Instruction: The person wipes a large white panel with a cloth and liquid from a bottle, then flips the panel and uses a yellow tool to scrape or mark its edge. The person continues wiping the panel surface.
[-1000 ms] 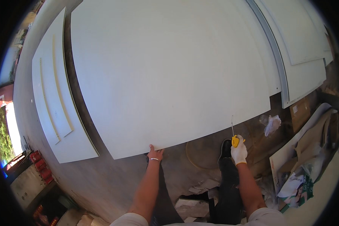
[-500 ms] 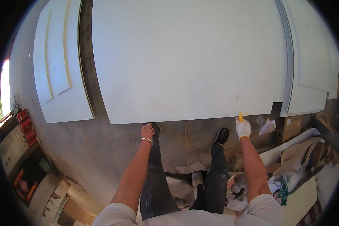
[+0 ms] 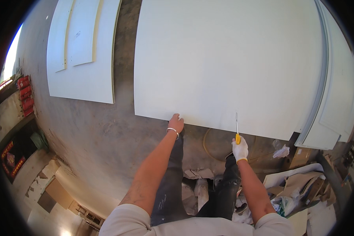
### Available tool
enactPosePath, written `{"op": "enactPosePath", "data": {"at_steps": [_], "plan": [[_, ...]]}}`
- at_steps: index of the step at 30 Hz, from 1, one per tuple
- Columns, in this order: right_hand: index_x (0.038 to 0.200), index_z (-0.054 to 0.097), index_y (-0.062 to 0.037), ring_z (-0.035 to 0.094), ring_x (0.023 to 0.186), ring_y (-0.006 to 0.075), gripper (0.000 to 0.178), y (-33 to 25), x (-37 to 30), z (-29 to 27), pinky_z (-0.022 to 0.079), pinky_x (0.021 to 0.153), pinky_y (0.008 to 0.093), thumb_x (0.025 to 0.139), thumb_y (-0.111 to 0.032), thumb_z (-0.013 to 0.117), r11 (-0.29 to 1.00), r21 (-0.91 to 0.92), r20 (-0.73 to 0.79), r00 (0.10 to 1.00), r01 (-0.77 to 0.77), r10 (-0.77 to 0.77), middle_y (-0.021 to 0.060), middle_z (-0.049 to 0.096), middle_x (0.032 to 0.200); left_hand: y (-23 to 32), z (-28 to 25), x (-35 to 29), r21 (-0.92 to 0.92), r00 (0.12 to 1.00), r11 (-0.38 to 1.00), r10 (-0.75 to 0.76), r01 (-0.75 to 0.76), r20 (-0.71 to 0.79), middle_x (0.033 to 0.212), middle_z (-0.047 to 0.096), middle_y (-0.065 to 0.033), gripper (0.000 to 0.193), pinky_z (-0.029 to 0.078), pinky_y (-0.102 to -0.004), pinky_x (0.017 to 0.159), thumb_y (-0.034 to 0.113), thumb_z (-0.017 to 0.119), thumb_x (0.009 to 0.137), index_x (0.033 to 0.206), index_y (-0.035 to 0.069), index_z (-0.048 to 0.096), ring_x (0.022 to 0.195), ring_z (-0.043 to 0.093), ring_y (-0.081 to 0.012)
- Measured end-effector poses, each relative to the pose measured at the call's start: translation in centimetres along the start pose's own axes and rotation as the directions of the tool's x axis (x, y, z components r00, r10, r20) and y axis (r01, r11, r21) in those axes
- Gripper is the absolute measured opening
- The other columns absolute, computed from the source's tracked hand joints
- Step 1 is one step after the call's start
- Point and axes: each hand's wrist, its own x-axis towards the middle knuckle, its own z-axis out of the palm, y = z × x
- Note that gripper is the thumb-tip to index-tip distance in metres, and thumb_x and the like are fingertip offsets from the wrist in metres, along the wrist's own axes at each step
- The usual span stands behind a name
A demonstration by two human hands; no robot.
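Observation:
A large white board [image 3: 224, 59] lies in front of me, its near edge running across the view. My left hand [image 3: 176, 122], bare with a white band at the wrist, is at that edge, fingers curled over it. My right hand [image 3: 240, 149] wears a white glove and is closed around a screwdriver [image 3: 237, 138] with a yellow handle. The thin metal shaft points away from me, over the board's near edge. Whether its tip touches the board I cannot tell.
More white panels lie stacked at the left [image 3: 82, 80] and at the right [image 3: 338, 106]. A thin yellowish hose [image 3: 205, 143] curves over the floor near my feet. Cardboard scraps [image 3: 299, 183] and plastic are heaped at the lower right. Red objects [image 3: 26, 96] stand along the left wall.
My view has turned, so the boards appear shifted right. My left hand has come up to the board's near edge. The screwdriver's shaft, blurred before, now shows plainly.

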Motion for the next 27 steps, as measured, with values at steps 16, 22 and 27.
{"op": "enactPosePath", "data": {"at_steps": [16,22,27], "plan": [[0.111,0.072,-0.0084,0.074,0.098,0.0413,0.029,-8.8,-8.1,3.4,0.057,0.087,0.0525,0.094,-0.032,0.072,0.989,-0.15,-0.004,1.0,0.012,-0.012,0.0188,0.078,0.099,-4.7,-21.4,11.8,-0.041,0.982,0.991,0.121,-0.128,-0.147,0.165,0.04,-0.028,0.096,0.038,-0.0455,0.125,0.022,0.079,0.085,0.166,0.005,0.03,0.15,0.044,-0.0417],[0.097,0.074,-0.0088,0.075,0.094,0.0381,0.023,-18.3,-8.5,5.7,0.057,0.084,0.0496,0.094,-0.031,0.07,0.979,0.201,-0.121,0.993,0.018,0.007,0.0151,0.078,0.093,-3.3,-22.4,8.5,0.107,0.979,0.98,0.179,-0.169,-0.094,0.163,0.043,-0.0278,0.092,0.038,-0.0453,0.124,0.021,0.076,0.087,0.165,0.004,0.03,0.15,0.044,-0.0422],[0.093,0.074,-0.0066,0.073,0.093,0.044,0.023,-16.4,-10.9,5.5,0.057,0.082,0.0528,0.091,-0.029,0.07,0.984,0.156,-0.051,0.995,0.088,-0.081,0.0229,0.076,0.094,-0.2,-23.2,4.6,0.202,0.993,0.973,0.107,-0.115,0.051,0.155,0.053,-0.0262,0.079,0.042,-0.0459,0.121,0.023,0.071,0.091,0.162,0.006,0.04,0.144,0.051,-0.0414]]}}
